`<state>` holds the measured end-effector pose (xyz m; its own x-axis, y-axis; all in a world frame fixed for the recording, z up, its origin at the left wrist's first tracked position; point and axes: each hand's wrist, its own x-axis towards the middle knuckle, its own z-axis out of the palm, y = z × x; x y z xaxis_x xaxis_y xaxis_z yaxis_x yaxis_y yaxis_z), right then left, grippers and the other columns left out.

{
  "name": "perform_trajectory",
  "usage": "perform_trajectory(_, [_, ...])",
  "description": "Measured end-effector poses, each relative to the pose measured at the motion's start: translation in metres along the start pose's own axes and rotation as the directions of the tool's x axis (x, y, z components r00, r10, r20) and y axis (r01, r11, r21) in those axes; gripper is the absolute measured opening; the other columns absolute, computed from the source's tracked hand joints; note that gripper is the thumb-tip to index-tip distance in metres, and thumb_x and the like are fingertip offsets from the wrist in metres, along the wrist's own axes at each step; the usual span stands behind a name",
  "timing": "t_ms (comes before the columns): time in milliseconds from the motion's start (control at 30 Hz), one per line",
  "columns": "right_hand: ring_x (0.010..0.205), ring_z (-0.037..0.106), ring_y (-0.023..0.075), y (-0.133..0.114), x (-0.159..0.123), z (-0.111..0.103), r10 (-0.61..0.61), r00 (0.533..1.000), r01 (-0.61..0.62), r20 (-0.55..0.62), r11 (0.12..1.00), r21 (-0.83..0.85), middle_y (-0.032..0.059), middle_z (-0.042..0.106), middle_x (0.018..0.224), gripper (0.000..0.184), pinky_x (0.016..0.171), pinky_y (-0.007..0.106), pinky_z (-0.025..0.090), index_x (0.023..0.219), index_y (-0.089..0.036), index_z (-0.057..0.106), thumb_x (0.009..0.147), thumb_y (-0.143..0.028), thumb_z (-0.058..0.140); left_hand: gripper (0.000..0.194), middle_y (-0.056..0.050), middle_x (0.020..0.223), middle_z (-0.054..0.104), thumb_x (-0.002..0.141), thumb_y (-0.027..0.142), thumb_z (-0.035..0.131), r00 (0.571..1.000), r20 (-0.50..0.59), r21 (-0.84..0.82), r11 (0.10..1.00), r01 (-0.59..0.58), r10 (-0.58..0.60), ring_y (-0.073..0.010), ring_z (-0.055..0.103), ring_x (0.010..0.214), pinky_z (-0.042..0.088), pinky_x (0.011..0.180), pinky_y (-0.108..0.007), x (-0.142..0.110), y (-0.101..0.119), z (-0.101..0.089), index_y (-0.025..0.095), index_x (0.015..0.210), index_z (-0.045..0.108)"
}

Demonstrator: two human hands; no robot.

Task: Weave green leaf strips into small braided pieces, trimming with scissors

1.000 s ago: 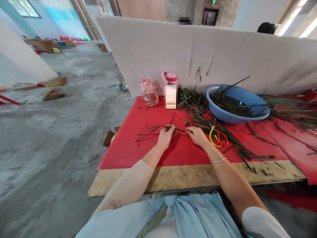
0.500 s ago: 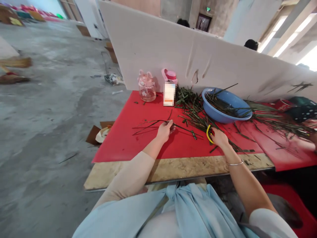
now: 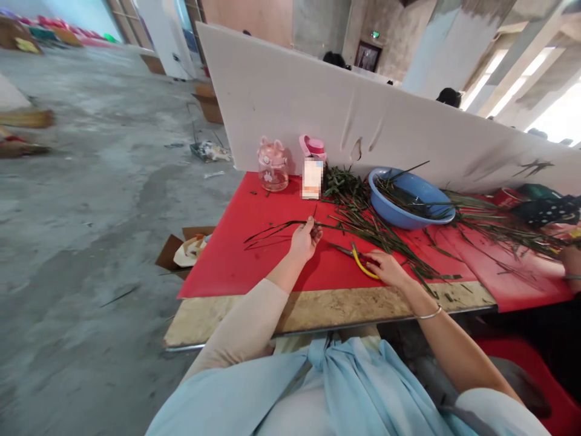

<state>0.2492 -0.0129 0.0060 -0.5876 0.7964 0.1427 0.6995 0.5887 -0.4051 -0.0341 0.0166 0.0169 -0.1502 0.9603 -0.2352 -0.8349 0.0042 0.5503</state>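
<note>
My left hand (image 3: 305,239) pinches a bundle of long green leaf strips (image 3: 276,228) and holds it just above the red mat (image 3: 245,260); the strips trail off to the left. My right hand (image 3: 385,269) is closed on the scissors (image 3: 358,261), which have a yellow handle and lie low over the mat with the blades pointing left, towards my left hand. A heap of loose green leaves (image 3: 363,215) spreads behind both hands.
A blue basin (image 3: 408,203) with leaves stands at the back, beside a pink bottle (image 3: 272,166) and a pink-lidded cup (image 3: 313,172). A white board (image 3: 363,121) walls off the table's far side. Another person's hand (image 3: 571,260) is at the right edge. The table's bare wooden edge (image 3: 318,315) runs nearest me.
My right hand let go of the strips, reached right to the scissors, took them and brought them back left towards my left hand. The left hand kept its hold on the strips.
</note>
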Motion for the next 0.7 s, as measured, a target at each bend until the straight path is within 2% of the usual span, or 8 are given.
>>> perform_trajectory(133, [0.105, 0.059, 0.0193, 0.018, 0.013, 0.001, 0.226, 0.967, -0.245, -0.115, 0.950, -0.192, 0.0105, 0.064, 0.114, 0.036, 0.093, 0.030, 0.044, 0.120, -0.018, 0.061, 0.087, -0.022, 0.047, 0.020, 0.003, 0.060, 0.057, 0.076, 0.028, 0.070, 1.000, -0.005, 0.064, 0.998, 0.027, -0.027, -0.0064, 0.057, 0.053, 0.048, 0.054, -0.019, 0.002, -0.006, -0.004, 0.014, 0.075, 0.055])
perform_trajectory(267, [0.106, 0.060, 0.0211, 0.052, 0.021, -0.027, 0.408, 0.901, -0.434, -0.147, 0.844, -0.316, 0.0131, 0.064, 0.113, 0.036, 0.093, 0.030, 0.043, 0.119, -0.016, 0.062, 0.086, -0.022, 0.048, 0.023, 0.002, 0.062, 0.058, 0.073, 0.030, 0.073, 0.999, -0.009, 0.118, 0.992, 0.045, -0.045, -0.0064, 0.057, 0.053, 0.047, 0.054, -0.019, 0.000, -0.013, -0.005, 0.014, 0.075, 0.056])
perform_trajectory(367, [0.104, 0.060, 0.0218, 0.054, 0.029, -0.051, 0.451, 0.878, -0.478, -0.159, 0.815, -0.327, 0.0149, 0.064, 0.113, 0.033, 0.094, 0.031, 0.042, 0.111, -0.015, 0.066, 0.087, -0.021, 0.045, 0.027, 0.002, 0.063, 0.058, 0.070, 0.033, 0.075, 1.000, -0.001, 0.181, 0.983, 0.031, -0.031, -0.0070, 0.057, 0.054, 0.047, 0.054, -0.020, -0.002, -0.018, -0.006, 0.015, 0.075, 0.055])
perform_trajectory(467, [0.107, 0.060, 0.0212, 0.030, 0.047, -0.056, 0.363, 0.886, -0.424, -0.288, 0.885, -0.191, 0.0134, 0.063, 0.119, 0.034, 0.096, 0.032, 0.041, 0.114, -0.015, 0.064, 0.088, -0.023, 0.043, 0.031, 0.001, 0.065, 0.060, 0.068, 0.038, 0.075, 1.000, 0.023, 0.285, 0.959, -0.007, 0.001, -0.0077, 0.056, 0.054, 0.046, 0.053, -0.020, -0.004, -0.025, -0.007, 0.015, 0.076, 0.055])
perform_trajectory(500, [0.106, 0.060, 0.0207, 0.018, 0.056, -0.051, 0.314, 0.911, -0.352, -0.268, 0.929, -0.110, 0.0115, 0.065, 0.117, 0.034, 0.095, 0.031, 0.041, 0.114, -0.017, 0.064, 0.089, -0.027, 0.045, 0.032, 0.001, 0.065, 0.060, 0.067, 0.039, 0.075, 0.999, 0.030, 0.316, 0.949, -0.023, 0.014, -0.0078, 0.056, 0.053, 0.046, 0.053, -0.020, -0.004, -0.028, -0.007, 0.015, 0.077, 0.055])
perform_trajectory(567, [0.099, 0.063, 0.0200, -0.006, 0.073, -0.035, 0.222, 0.973, -0.216, -0.063, 0.973, 0.085, 0.0081, 0.069, 0.108, 0.033, 0.090, 0.031, 0.045, 0.109, -0.019, 0.067, 0.087, -0.035, 0.049, 0.034, 0.002, 0.064, 0.059, 0.067, 0.040, 0.075, 0.998, 0.039, 0.363, 0.930, -0.058, 0.048, -0.0081, 0.057, 0.053, 0.046, 0.053, -0.020, -0.005, -0.032, -0.008, 0.015, 0.077, 0.055])
perform_trajectory(633, [0.087, 0.065, 0.0184, -0.028, 0.089, -0.014, 0.111, 0.988, -0.138, 0.107, 0.947, 0.289, 0.0067, 0.072, 0.097, 0.030, 0.080, 0.029, 0.047, 0.102, -0.018, 0.069, 0.083, -0.037, 0.055, 0.032, 0.001, 0.063, 0.060, 0.067, 0.039, 0.075, 0.996, 0.050, 0.416, 0.905, -0.089, 0.075, -0.0084, 0.057, 0.053, 0.046, 0.054, -0.020, -0.007, -0.036, -0.008, 0.015, 0.079, 0.056])
perform_trajectory(700, [0.064, 0.061, 0.0139, -0.041, 0.099, 0.005, 0.086, 0.976, -0.169, 0.202, 0.880, 0.445, 0.0027, 0.070, 0.073, 0.027, 0.062, 0.024, 0.046, 0.093, -0.015, 0.069, 0.082, -0.036, 0.055, 0.030, 0.001, 0.063, 0.061, 0.069, 0.037, 0.074, 0.994, 0.050, 0.483, 0.870, -0.105, 0.092, -0.0092, 0.057, 0.053, 0.046, 0.054, -0.021, -0.008, -0.037, -0.008, 0.015, 0.080, 0.057])
